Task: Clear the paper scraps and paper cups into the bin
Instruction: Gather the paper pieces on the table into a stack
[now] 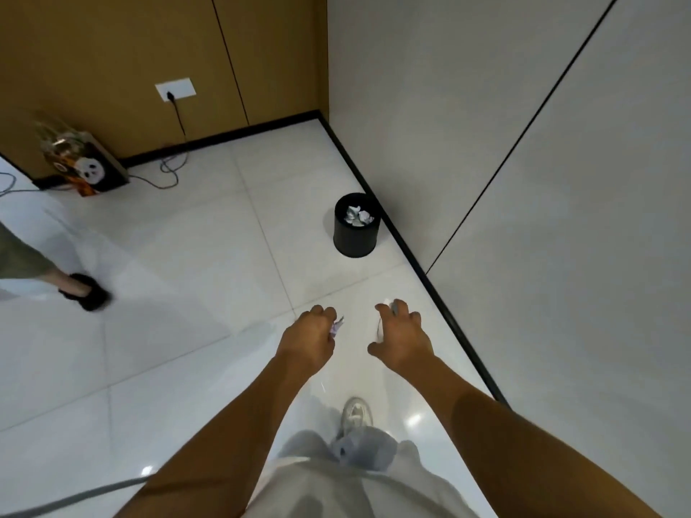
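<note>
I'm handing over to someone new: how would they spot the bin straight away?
Find the corner where the brown wall meets the grey wall, then follow the grey wall's black skirting toward the camera. The bin stands on the white tiled floor beside that skirting: a small round black bucket, open-topped, with crumpled paper scraps inside.

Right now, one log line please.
left hand: grips paper scrap | right hand: holds pale item, unclear | bin: ahead, holds scraps

Single head view — looking steeply down and forward from standing height, own forearms reaching in from bottom edge, tiled floor [187, 256] filling frame — wall corner lying ahead.
</note>
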